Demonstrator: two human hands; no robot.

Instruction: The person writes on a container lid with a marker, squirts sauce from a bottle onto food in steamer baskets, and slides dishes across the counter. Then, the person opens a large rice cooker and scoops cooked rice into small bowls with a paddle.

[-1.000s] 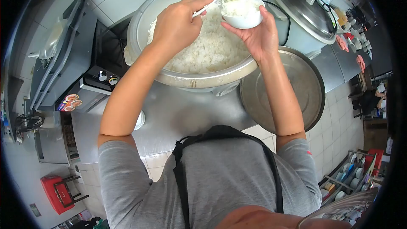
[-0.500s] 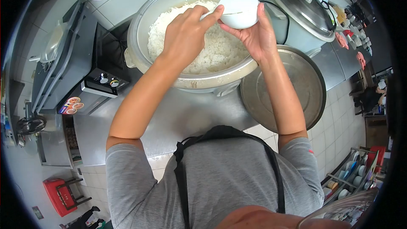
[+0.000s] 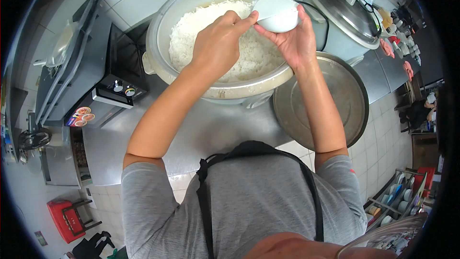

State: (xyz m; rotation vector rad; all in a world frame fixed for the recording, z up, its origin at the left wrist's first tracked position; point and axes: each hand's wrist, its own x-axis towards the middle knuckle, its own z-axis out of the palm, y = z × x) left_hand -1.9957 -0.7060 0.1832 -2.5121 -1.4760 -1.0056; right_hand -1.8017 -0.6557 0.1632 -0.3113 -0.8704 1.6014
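My right hand (image 3: pixel 299 43) cups a small white bowl (image 3: pixel 281 22) from the side and below, above the far right part of a large rice pot (image 3: pixel 160 62). White rice shows at the bowl's far rim. My left hand (image 3: pixel 218 43) is closed, index finger stretched along a white rice paddle (image 3: pixel 272 5) whose flat blade lies across the bowl's mouth. Its handle is mostly hidden by the fingers. Cooked rice (image 3: pixel 249 62) fills much of the pot below both hands.
A round metal lid (image 3: pixel 330 110) lies right of the pot, partly under my right forearm. Behind it stands a second lidded cooker (image 3: pixel 335 33) with a black cord. A black appliance with knobs (image 3: pixel 122 88) is at left on the steel counter (image 3: pixel 201 129).
The bowl has tilted and moved slightly right and down, and more of the paddle blade and rice at its rim show. My left hand has shifted a little right with the paddle.
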